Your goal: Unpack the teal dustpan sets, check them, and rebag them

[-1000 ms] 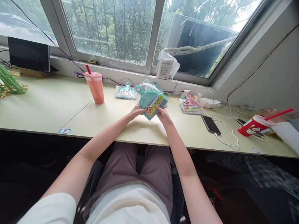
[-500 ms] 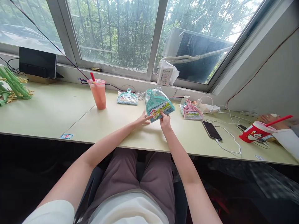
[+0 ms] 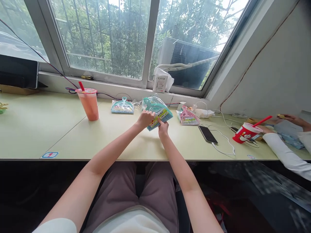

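A small teal dustpan and brush set (image 3: 165, 112) with a yellow label and blue bristles is held tilted above the table, its handle end up and to the left. My right hand (image 3: 163, 128) grips its lower edge, thumb on the label. My left hand (image 3: 145, 118) is closed over its left side below the handle, and the fingertips are partly hidden. Behind it lies clear plastic wrapping. To the left rests another teal dustpan set (image 3: 122, 106) in a clear bag. On the right lies a pink dustpan set (image 3: 188, 116), also bagged.
A cup of orange-pink drink (image 3: 89, 106) stands at the left. A phone (image 3: 208, 134) on a white cable and a red cup (image 3: 245, 133) are at the right, beside another person's sleeve (image 3: 282, 155). A tissue pack (image 3: 161, 81) sits on the window ledge.
My left hand has moved from the set's lower left corner up onto its left side and closed there. The view has shifted right; another person's hand now shows a small item.
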The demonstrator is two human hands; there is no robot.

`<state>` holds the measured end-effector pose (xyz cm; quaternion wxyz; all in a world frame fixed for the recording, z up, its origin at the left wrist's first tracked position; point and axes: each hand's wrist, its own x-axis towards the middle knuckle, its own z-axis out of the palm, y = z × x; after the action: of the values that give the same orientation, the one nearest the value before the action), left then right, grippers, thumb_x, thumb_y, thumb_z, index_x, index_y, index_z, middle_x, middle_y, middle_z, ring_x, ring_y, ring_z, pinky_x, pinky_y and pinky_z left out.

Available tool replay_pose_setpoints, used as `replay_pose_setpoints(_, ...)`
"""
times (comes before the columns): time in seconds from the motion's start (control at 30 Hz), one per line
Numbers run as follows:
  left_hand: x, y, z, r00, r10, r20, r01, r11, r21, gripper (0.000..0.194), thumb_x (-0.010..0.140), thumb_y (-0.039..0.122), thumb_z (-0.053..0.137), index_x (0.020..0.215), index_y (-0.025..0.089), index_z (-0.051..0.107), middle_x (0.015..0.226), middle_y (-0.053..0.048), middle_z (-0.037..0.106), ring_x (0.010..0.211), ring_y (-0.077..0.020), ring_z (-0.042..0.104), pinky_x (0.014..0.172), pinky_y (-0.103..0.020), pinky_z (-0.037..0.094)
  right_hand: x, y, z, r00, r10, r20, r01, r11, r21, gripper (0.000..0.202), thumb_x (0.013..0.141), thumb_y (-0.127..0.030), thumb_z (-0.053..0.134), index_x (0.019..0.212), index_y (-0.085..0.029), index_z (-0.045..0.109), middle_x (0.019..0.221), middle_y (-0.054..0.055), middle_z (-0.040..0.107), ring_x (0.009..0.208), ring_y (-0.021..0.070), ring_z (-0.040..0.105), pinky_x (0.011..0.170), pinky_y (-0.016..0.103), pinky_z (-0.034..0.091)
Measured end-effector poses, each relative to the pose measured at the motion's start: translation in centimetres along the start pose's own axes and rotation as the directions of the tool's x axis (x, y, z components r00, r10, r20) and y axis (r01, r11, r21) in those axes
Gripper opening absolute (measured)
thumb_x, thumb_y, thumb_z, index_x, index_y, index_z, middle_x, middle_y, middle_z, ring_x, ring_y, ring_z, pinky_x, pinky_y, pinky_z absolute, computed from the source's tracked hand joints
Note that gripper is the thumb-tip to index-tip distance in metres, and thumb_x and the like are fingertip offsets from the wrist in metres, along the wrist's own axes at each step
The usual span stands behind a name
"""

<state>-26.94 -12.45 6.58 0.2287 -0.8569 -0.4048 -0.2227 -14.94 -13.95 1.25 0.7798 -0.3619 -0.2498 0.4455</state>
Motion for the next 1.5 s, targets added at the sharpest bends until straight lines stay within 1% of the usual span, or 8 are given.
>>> replay_pose_setpoints(0.23, -0.1, 2.6, -0.9, 0.967, 0.254, 0.005, -0.253, 0.964, 0.079, 0.034, 0.089, -0.004, 0.035, 0.091, 0.007, 0.067, 0.076, -0.016, 0.064, 0.075, -0.0255, 0.061, 0.063, -0.034, 0.028, 1.3, 0.3, -0.6, 0.986, -0.066, -0.151, 0.05, 0.993, -0.107, 0.022, 0.061, -0.021, 0.077, 0.077, -0.016, 0.064, 0.073, -0.001, 0.07, 0.074, 0.0146, 0.062, 0.06, 0.023, 0.049)
replay_pose_setpoints(0.67, -1.9, 2.0, 1.5, 0.987, -0.022, -0.157, -0.028, 0.951, -0.307, 0.022, 0.098, 0.021, 0.045, 0.105, 0.015, 0.065, 0.103, -0.017, 0.069, 0.102, -0.0282, 0.064, 0.086, -0.039, 0.045, 1.4, -0.3, -0.8, 0.98, -0.04, -0.195, 0.049, 0.998, 0.046, 0.031, 0.074, -0.029, 0.078, 0.1, -0.017, 0.067, 0.097, 0.006, 0.076, 0.093, 0.0182, 0.072, 0.075, 0.028, 0.063)
replay_pose_setpoints(0.77, -1.8, 0.2, 1.9, 0.824, -0.507, -0.254, 0.182, 0.66, -0.729, 0.041, 0.099, 0.046, 0.048, 0.13, 0.02, 0.054, 0.137, -0.017, 0.058, 0.129, -0.0275, 0.053, 0.105, -0.043, 0.041, 1.6, -0.6, -1.1, 0.988, -0.01, -0.153, 0.025, 0.995, 0.094, 0.03, 0.075, -0.022, 0.077, 0.103, -0.018, 0.066, 0.102, 0.005, 0.076, 0.096, 0.0172, 0.072, 0.082, 0.028, 0.064)
replay_pose_setpoints(0.83, -1.0, -1.1, 2.3, 0.691, -0.723, 0.006, 0.254, 0.235, -0.938, 0.056, 0.098, 0.054, 0.045, 0.142, 0.02, 0.043, 0.149, -0.019, 0.048, 0.134, -0.0273, 0.051, 0.106, -0.044, 0.043, 1.7, -0.6, -1.2, 0.993, 0.027, -0.115, -0.014, 0.994, 0.112, 0.03, 0.075, -0.017, 0.076, 0.103, -0.017, 0.066, 0.103, 0.005, 0.076, 0.098, 0.0172, 0.072, 0.085, 0.029, 0.063)
replay_pose_setpoints(0.93, 0.0, -1.1, 3.3, 0.758, -0.485, 0.437, 0.321, -0.306, -0.896, 0.063, 0.094, 0.061, 0.048, 0.139, 0.017, 0.048, 0.143, -0.021, 0.055, 0.128, -0.0317, 0.058, 0.099, -0.045, 0.051, 1.7, -0.3, -1.1, 0.996, 0.065, -0.057, -0.058, 0.991, 0.118, 0.029, 0.074, -0.012, 0.074, 0.101, -0.016, 0.066, 0.101, 0.005, 0.076, 0.097, 0.0173, 0.072, 0.088, 0.03, 0.062)
replay_pose_setpoints(1.07, -0.7, 3.1, 4.8, 0.724, -0.395, 0.566, 0.326, -0.527, -0.784, 0.053, 0.09, 0.046, 0.063, 0.133, 0.018, 0.053, 0.138, -0.015, 0.062, 0.126, -0.0284, 0.061, 0.099, -0.04, 0.053, 1.5, -0.2, -1.2, 0.999, 0.04, -0.037, -0.035, 0.989, 0.145, 0.029, 0.077, -0.012, 0.07, 0.105, -0.016, 0.066, 0.099, 0.004, 0.076, 0.093, 0.0154, 0.072, 0.09, 0.029, 0.061)
replay_pose_setpoints(1.3, -2.3, 3.3, 3.9, 0.786, -0.342, 0.515, 0.39, -0.373, -0.842, 0.044, 0.089, 0.046, 0.066, 0.125, 0.023, 0.056, 0.14, -0.011, 0.061, 0.134, -0.0285, 0.054, 0.101, -0.043, 0.052, 1.5, -0.3, -1.3, 0.998, 0.019, -0.052, -0.011, 0.989, 0.146, 0.028, 0.081, -0.014, 0.068, 0.109, -0.016, 0.065, 0.099, 0.003, 0.076, 0.089, 0.0141, 0.072, 0.089, 0.029, 0.06)
replay_pose_setpoints(1.5, -2.0, 1.0, 4.0, 0.784, -0.389, 0.483, 0.395, -0.287, -0.873, 0.057, 0.072, 0.039, 0.078, 0.119, 0.014, 0.058, 0.101, -0.012, 0.073, 0.082, -0.0271, 0.072, 0.078, -0.043, 0.06, 1.7, 0.6, -0.9, 0.996, 0.088, 0.025, -0.09, 0.993, 0.076, 0.025, 0.081, -0.012, 0.067, 0.105, -0.015, 0.064, 0.09, 0.003, 0.076, 0.081, 0.014, 0.072, 0.079, 0.028, 0.062)
